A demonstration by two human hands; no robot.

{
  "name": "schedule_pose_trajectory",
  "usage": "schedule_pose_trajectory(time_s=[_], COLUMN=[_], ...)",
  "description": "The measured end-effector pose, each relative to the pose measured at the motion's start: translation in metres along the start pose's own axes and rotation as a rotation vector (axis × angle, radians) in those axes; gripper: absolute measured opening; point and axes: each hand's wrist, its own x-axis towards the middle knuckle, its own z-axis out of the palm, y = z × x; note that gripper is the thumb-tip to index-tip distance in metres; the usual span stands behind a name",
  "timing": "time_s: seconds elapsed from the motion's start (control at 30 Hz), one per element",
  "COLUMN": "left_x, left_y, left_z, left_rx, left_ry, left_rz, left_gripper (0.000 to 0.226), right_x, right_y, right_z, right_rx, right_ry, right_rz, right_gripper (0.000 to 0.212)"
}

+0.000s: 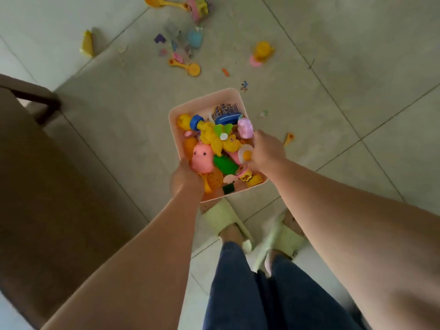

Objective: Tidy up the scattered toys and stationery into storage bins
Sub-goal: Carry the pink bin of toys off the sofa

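A pale pink storage bin [202, 101] is held above the tiled floor, in front of my feet. It is heaped with toys: a pink pig [202, 158], yellow figures [214, 136], a green piece [223, 165], a blue toy [227, 119]. My left hand [185, 178] grips the bin's left rim. My right hand [266, 151] grips its right rim, next to a toy fried egg [246, 154]. More toys lie scattered on the floor ahead: a yellow cup on a pink saucer [262, 52], an orange spoon [188, 67], a light blue cup [195, 39].
A brown chair or sofa [47, 186] fills the left side, with a dark frame [35, 96]. A yellow wedge [87, 44] lies far left, a yellow ladle [162, 2] at the top, a small orange spoon [288, 138] right of the bin. My feet wear green slippers [226, 217].
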Motion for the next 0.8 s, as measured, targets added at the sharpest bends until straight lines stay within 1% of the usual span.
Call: schedule_pose_trajectory(time_s=[0.1,0.2,0.37,0.47,0.57,0.63,0.73,0.8], left_x=[0.037,0.072,0.124,0.136,0.138,0.127,0.095,0.073], left_y=[-0.002,0.002,0.006,0.007,0.007,0.011,0.022,0.027], left_z=[0.013,0.025,0.048,0.054,0.054,0.045,0.025,0.007], left_rx=[0.028,-0.011,-0.085,-0.146,-0.066,-0.037,-0.040,-0.065], left_ry=[0.009,0.015,0.047,0.010,-0.057,-0.098,-0.143,-0.146], left_rz=[0.052,0.076,0.119,0.155,0.184,0.155,0.124,0.127], left_gripper=[0.036,0.038,0.040,0.046,0.048,0.049,0.050,0.051], right_x=[0.037,0.070,0.119,0.127,0.121,0.109,0.082,0.061], right_y=[-0.005,-0.006,-0.007,-0.005,-0.008,-0.015,-0.032,-0.046], right_z=[0.021,0.035,0.063,0.065,0.067,0.065,0.057,0.049], right_rx=[0.003,0.033,0.053,0.051,0.051,0.036,-0.028,-0.088], right_ry=[0.009,0.049,0.079,0.120,0.174,0.193,0.138,0.118], right_rz=[0.005,0.024,-0.023,-0.014,-0.013,-0.035,-0.089,-0.149], right_gripper=[0.035,0.033,0.031,0.032,0.031,0.037,0.061,0.068])
